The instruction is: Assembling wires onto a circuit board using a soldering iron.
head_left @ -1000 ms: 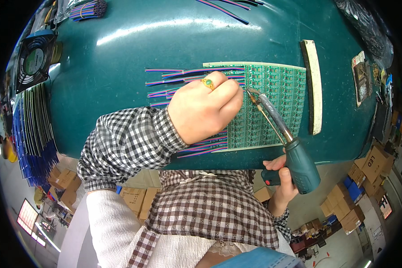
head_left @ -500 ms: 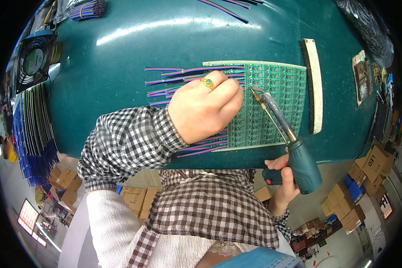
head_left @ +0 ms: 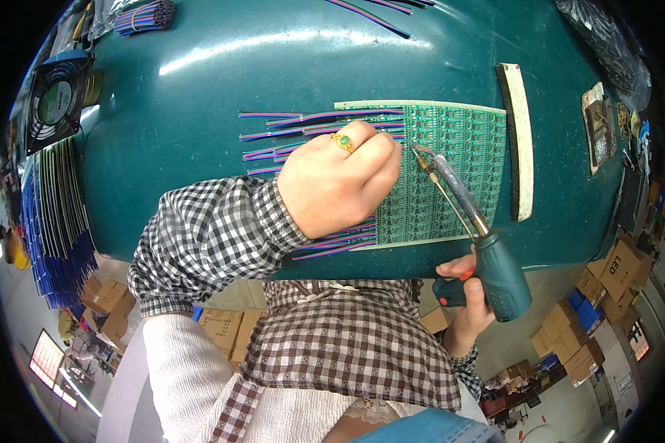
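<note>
My left hand [head_left: 340, 177], with a ring on one finger, lies curled over the left part of a green circuit board panel [head_left: 451, 177]. Its fingertips are hidden beneath it, so what they pinch does not show. Multicoloured ribbon wires [head_left: 273, 135] run out from the panel's left side, above and below this hand. My right hand [head_left: 471, 299] is closed round the handle of a dark green soldering gun [head_left: 502, 277]. The gun's tip and the thin tube beside it point up and left, ending at the board just right of my left fingers.
A white and black bar [head_left: 521, 144] lies right of the panel. Farther right sits a small tray [head_left: 598, 129] with greyish residue. At the left are a black fan [head_left: 55, 100] and hanging blue wires [head_left: 55, 229]. A bundle of wires [head_left: 146, 16] lies at the far left.
The soldering gun's tip has shifted slightly left. A red part now shows by my right fingers, while the red spot lower on the handle no longer shows. My left hand has barely moved.
</note>
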`<state>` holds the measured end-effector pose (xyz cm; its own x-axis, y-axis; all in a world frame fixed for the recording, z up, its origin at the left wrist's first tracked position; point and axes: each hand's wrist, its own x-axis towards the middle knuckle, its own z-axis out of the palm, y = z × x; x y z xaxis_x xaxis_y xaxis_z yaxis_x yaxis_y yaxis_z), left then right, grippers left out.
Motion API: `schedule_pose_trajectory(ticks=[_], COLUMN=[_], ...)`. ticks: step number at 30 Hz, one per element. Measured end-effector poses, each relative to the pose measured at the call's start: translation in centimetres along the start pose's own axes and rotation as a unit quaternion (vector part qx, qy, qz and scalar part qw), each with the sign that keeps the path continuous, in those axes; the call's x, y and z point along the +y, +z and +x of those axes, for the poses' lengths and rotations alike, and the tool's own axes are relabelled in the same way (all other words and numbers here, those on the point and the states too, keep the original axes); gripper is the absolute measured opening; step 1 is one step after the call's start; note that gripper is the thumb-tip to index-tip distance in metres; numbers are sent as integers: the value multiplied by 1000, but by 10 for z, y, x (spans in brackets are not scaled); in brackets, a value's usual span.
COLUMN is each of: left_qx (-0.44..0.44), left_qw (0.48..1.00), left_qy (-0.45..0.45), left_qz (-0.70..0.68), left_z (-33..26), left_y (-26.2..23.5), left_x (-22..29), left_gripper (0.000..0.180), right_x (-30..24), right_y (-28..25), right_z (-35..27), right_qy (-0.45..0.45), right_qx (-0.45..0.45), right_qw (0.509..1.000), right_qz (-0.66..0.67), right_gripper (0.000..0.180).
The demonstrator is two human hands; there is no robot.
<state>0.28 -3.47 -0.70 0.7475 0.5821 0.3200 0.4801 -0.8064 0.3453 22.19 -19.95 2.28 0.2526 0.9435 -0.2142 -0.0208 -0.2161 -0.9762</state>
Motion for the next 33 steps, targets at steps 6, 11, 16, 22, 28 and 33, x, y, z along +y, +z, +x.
schedule_pose_trajectory(ticks=[6,11,16,22,28,33], left_qx=[5,9,19,17,18,10], left_qw=[1000,999,999,999,999,999], left_qy=[8,12,12,13,14,12], left_qz=[20,31,41,40,39,36], left_z=[-1,-1,0,-1,0,0], left_y=[-1,2,2,2,2,0], left_x=[2,2,2,2,2,2], left_gripper=[37,34,33,34,34,34], right_x=[-2,-3,-3,-5,-5,-2], right_y=[3,2,3,5,7,3], right_z=[0,1,1,2,2,0], right_qy=[10,19,16,24,6,-1], right_qx=[9,-6,-7,-3,17,18], right_qw=[1000,1000,1000,1000,1000,1000], right_qz=[-1,8,9,-1,5,9], right_gripper=[54,53,53,52,51,52])
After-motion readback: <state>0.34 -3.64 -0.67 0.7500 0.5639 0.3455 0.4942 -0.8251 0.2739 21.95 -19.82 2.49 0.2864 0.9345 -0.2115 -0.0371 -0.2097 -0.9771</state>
